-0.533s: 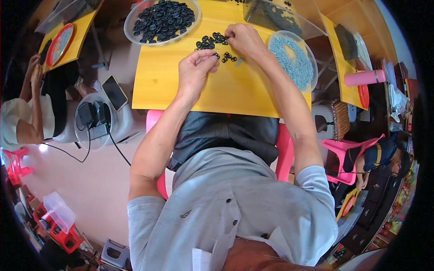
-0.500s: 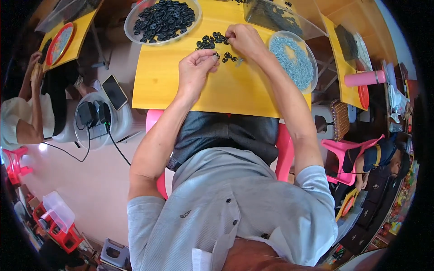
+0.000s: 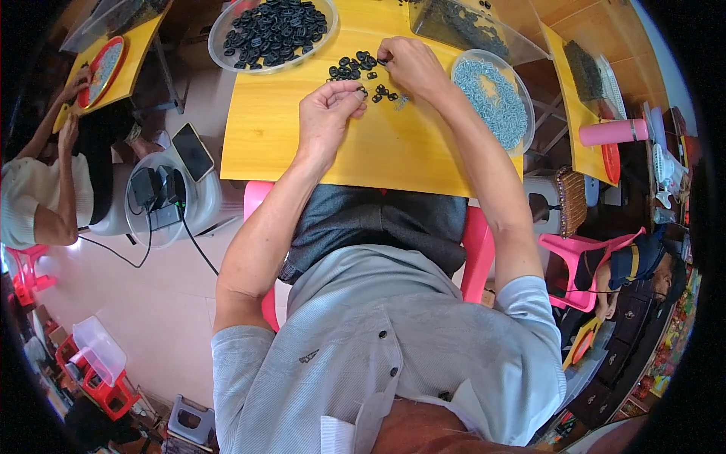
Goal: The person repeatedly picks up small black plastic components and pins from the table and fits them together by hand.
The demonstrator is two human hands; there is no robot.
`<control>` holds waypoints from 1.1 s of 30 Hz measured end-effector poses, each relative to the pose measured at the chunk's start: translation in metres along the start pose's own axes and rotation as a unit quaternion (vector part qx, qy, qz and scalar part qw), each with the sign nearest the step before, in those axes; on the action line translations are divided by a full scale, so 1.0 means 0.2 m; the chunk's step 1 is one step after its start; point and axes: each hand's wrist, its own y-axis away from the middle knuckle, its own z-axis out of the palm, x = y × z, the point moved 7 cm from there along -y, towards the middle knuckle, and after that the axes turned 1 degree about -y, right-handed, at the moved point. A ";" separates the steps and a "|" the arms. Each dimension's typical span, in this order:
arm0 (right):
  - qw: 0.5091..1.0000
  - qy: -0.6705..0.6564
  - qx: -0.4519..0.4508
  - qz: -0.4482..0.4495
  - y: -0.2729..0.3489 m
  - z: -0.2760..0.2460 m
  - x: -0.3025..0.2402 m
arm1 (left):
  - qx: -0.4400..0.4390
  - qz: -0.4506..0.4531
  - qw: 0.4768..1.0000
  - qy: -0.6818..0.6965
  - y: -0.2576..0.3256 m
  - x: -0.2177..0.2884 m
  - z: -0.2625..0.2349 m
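Note:
At the yellow table (image 3: 302,159), my left hand (image 3: 327,117) pinches a small black plastic piece (image 3: 361,91) between thumb and fingertips. My right hand (image 3: 414,66) is closed at the fingertips on a black piece (image 3: 382,63), mostly hidden by the fingers. Between the hands lies a loose pile of black oval pieces (image 3: 346,71). Nearer me is a little cluster of black pieces (image 3: 383,94), with a few thin silvery-blue bits (image 3: 401,101) beside it.
A clear round tub (image 3: 327,47) of black pieces stands at the far left. To the right is another tub (image 3: 530,121) of small light-blue parts, with a clear bin (image 3: 522,47) behind. A phone (image 3: 193,153) and chargers sit on a stool. Another person (image 3: 45,189) works at left.
My right hand has shifted slightly up and left at the pile, and a black piece now lies apart beside it. My left hand stays nearly still. The person at left has moved their hands.

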 end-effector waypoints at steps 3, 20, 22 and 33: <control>1.000 -0.016 0.010 0.001 0.01 -0.03 -0.03 | -0.001 -0.001 1.000 -0.001 0.00 0.00 0.00; 0.931 -0.325 0.030 0.160 0.22 -0.01 0.09 | 0.010 0.006 1.000 -0.011 0.00 0.00 0.00; 0.846 -0.490 0.004 0.209 0.30 0.03 0.08 | 0.005 0.010 1.000 -0.017 -0.01 -0.02 -0.01; 0.786 -0.591 -0.019 0.183 0.40 0.06 -0.05 | 0.000 0.018 0.997 -0.070 0.00 -0.03 0.01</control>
